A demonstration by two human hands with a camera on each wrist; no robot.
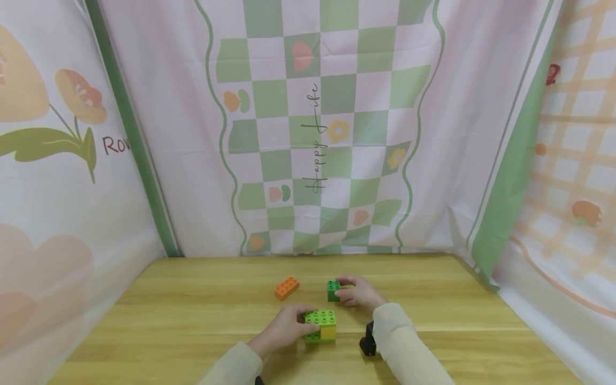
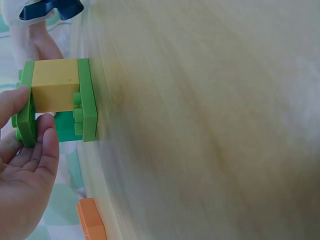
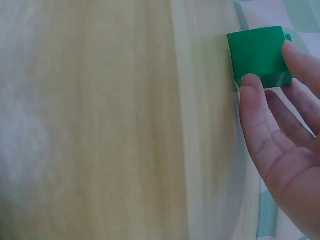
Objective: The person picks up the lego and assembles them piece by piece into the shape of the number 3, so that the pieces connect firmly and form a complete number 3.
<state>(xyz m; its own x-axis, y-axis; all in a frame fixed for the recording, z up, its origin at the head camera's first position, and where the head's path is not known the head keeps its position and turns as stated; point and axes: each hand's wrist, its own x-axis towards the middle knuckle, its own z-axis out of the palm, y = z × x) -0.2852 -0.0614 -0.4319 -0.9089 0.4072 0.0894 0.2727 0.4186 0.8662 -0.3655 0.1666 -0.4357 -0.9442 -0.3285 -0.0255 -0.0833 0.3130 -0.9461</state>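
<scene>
My left hand grips a toy-brick build near the front of the table. In the left wrist view it has two light green studded plates with a yellow brick between them. A darker green brick sits behind. The thumb lies on the studded side of the upper plate, the fingers tucked beneath that plate. Farther back, my right hand has thumb and fingers around a small green brick. In the right wrist view the green brick's smooth side shows, with a fingertip at its lower corner.
An orange brick lies on the wooden table, left of the small green brick. A black wrist device is by the right sleeve. Patterned curtains hang along the table's back and both sides.
</scene>
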